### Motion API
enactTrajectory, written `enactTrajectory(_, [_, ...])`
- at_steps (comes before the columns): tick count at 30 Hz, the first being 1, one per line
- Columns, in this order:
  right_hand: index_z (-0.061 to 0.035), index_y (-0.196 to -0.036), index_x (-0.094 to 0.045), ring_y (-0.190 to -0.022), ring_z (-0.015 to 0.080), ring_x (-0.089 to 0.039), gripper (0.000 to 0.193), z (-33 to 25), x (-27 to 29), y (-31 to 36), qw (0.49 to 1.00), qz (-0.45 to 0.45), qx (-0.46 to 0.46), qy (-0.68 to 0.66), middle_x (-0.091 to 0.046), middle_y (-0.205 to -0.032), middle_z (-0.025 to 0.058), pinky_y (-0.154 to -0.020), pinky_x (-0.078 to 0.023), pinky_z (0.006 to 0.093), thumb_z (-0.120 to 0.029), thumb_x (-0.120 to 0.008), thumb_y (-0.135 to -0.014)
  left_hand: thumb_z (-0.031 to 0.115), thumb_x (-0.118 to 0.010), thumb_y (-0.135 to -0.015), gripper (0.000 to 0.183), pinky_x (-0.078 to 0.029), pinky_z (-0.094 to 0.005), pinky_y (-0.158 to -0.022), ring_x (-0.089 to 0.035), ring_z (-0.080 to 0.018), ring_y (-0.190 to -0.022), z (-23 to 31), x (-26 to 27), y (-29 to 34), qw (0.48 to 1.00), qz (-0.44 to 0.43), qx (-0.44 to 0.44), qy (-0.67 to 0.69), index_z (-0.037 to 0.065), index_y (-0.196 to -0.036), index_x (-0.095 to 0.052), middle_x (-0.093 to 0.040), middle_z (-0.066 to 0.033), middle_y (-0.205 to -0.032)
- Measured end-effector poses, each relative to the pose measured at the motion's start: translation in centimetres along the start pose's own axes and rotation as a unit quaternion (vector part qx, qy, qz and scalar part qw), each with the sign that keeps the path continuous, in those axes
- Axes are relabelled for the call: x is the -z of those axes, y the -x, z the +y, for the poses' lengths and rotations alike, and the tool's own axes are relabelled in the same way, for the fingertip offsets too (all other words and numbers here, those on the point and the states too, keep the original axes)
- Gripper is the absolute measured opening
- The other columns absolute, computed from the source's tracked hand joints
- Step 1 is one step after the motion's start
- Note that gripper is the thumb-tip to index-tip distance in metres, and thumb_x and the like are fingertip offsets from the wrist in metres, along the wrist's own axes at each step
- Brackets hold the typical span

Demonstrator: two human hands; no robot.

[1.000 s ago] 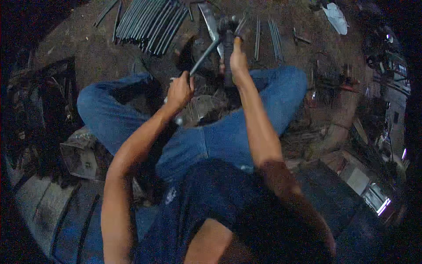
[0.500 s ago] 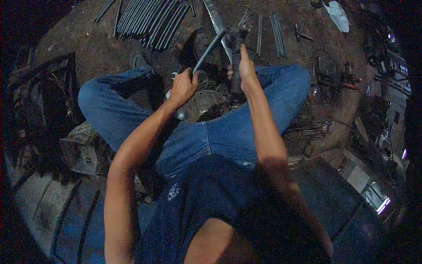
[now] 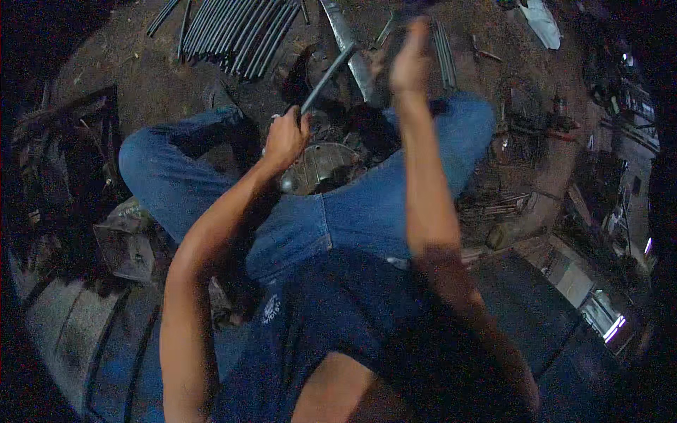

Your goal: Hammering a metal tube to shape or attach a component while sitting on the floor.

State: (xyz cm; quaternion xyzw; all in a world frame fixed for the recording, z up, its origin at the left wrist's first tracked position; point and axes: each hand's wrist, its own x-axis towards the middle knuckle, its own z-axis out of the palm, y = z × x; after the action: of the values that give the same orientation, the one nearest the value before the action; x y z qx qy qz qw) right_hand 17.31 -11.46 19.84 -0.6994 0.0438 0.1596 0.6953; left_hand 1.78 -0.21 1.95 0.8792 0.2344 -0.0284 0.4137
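My left hand (image 3: pixel 285 141) is closed round the near end of a grey metal rod (image 3: pixel 328 79), which slants up and away to the right. Its far tip lies over a long flat metal strip (image 3: pixel 347 46). To the right, my right hand (image 3: pixel 411 67) is raised and smeared by motion, wrapped round the dark handle of a hammer (image 3: pixel 416 10). The hammer's head is a dark blur at the top edge. Between my bent legs sits a round, worn metal piece (image 3: pixel 310 168), with dark metal parts beyond it, partly in shadow.
Many similar rods (image 3: pixel 240 35) lie side by side at the far left, and a few more rods (image 3: pixel 444 56) at the far right. A white bag or cloth (image 3: pixel 541 25) lies on the dirt floor. A metal box (image 3: pixel 130 247) stands by my left knee.
My right hand has swung the hammer up, away and slightly right. The left hand still grips the rod, which sits slightly lower and further left in view.
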Motion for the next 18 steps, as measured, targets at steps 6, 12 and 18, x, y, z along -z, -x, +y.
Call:
enactTrajectory(6, [-0.0069,-0.080,-0.052,-0.042,0.0126,-0.046,0.062,10.2,3.8,0.1,0.977,-0.044,-0.205,-0.034,-0.049,-0.055,0.0035,-0.041,-0.041,0.0283,-0.060,-0.024,-0.092,0.028,-0.047,-0.091,0.029,-0.043,-0.0547,-0.071,-0.056,-0.0492,-0.076,0.8,0.6,0.9,1.000,-0.006,-0.008,-0.029,0.000,-0.093,-0.052,-0.059,-0.0304,-0.077])
enactTrajectory(12, [-0.0078,-0.080,-0.052,-0.043,0.0125,-0.047,0.057,11.6,6.2,1.2,0.974,0.007,-0.227,-0.011,-0.049,-0.055,0.0034,-0.040,-0.041,0.0271,-0.060,-0.032,-0.090,0.031,-0.053,-0.089,0.040,-0.046,-0.0497,-0.076,-0.058,-0.0450,-0.085,1.4,1.0,0.8,0.999,-0.029,0.015,-0.009,-0.003,-0.111,-0.054,-0.061,-0.0293,-0.089])
enactTrajectory(18, [-0.0086,-0.079,-0.054,-0.043,0.0122,-0.047,0.053,11.6,4.1,1.0,0.961,-0.006,-0.272,0.040,-0.050,-0.056,0.0026,-0.040,-0.040,0.0268,-0.058,-0.038,-0.090,0.032,-0.052,-0.090,0.040,-0.046,-0.0495,-0.075,-0.059,-0.0451,-0.084,1.4,1.2,0.5,1.000,-0.007,0.014,-0.019,-0.003,-0.108,-0.057,-0.061,-0.0292,-0.087])
